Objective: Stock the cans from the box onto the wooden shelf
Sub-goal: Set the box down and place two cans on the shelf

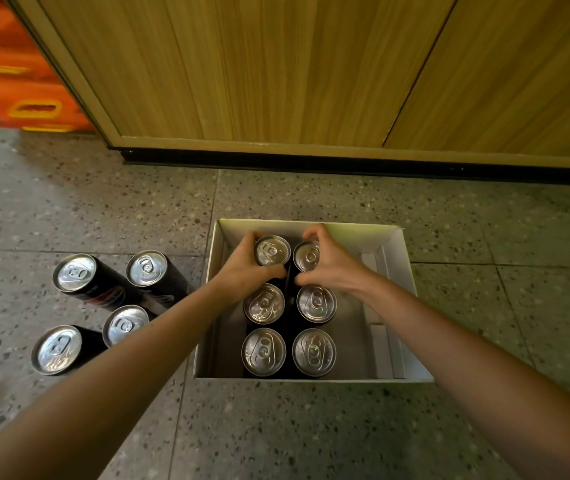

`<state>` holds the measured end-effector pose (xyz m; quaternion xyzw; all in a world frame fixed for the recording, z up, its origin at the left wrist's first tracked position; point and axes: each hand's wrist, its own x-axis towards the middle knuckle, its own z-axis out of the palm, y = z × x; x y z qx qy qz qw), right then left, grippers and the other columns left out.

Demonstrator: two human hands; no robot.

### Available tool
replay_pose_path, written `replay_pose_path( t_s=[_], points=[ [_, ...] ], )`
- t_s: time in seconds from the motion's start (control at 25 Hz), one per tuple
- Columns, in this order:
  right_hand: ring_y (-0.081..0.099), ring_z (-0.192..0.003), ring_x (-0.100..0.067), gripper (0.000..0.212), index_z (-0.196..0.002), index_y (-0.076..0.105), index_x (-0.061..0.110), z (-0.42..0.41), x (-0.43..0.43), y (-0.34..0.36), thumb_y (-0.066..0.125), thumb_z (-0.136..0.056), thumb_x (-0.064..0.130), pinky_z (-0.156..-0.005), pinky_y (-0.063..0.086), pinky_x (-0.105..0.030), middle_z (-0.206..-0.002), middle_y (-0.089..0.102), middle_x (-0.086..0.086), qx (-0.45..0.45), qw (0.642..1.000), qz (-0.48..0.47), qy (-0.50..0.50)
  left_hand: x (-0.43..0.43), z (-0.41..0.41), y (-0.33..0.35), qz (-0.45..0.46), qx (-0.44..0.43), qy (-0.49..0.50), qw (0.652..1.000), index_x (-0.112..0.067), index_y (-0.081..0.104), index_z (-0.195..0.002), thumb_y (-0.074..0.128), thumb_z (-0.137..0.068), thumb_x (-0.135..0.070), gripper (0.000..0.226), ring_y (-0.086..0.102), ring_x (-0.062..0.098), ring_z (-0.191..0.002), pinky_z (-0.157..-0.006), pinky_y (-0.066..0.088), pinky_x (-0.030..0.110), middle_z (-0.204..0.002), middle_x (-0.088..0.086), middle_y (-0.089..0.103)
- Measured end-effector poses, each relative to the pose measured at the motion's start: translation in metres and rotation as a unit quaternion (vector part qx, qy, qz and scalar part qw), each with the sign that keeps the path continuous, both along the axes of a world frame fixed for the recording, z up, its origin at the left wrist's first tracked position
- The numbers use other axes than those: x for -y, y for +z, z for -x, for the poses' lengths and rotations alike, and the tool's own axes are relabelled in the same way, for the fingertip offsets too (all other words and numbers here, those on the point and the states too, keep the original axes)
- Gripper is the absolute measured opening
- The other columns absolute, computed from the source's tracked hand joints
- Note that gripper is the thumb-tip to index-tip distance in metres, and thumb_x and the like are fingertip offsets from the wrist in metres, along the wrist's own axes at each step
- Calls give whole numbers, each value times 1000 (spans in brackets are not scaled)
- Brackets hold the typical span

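Silver-topped black cans [264,303] fill the box [389,247]; each hand's grip, left hand [242,268] and right hand [335,268], clasps one

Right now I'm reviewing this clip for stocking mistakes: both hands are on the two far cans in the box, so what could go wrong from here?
1. The left hand and right hand each wrap one far can; these stand close together, so lifting both at once may knock them together or loosen a grip.
2. Four cans on the floor sit under the left forearm, so a low swing could topple them.
3. The box looks light and may drag.
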<state>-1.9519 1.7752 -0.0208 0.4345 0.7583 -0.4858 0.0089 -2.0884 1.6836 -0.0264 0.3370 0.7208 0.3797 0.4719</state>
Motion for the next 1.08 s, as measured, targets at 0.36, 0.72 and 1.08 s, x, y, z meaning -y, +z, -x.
replay_pose_path(
  t_s=[0.36, 0.72, 1.08],
  points=[
    [54, -92, -6, 64, -116, 51, 15, 0, 0, -12, 82, -60, 15, -69, 39, -3, -103, 59, 6, -99, 989, -85, -74, -4, 6, -9, -34, -5, 46, 998, -13, 49, -115, 85, -55, -7, 70, 60, 11, -94, -78, 47, 21, -101, -3, 63],
    [62, -87, -9, 54, -104, 62, 10, -5, -7, 1, 85, -56, 18, -75, 47, -17, -96, 66, 2, -163, 979, -59, -103, -3, 4, 17, -105, 10, 33, 994, -8, 57, -110, 80, -62, -2, 53, 64, -10, -74, -62, 48, 4, -91, -9, 64],
    [61, -80, 5, 46, -101, 63, 14, -2, -25, 285, 82, -60, 23, -68, 48, -8, -88, 65, 11, -211, 969, -47, -117, -26, 17, 300, -133, 1, -9, 991, -15, 62, -105, 79, -64, -11, 44, 63, -14, -75, -64, 48, 3, -90, -13, 66]
  ],
)
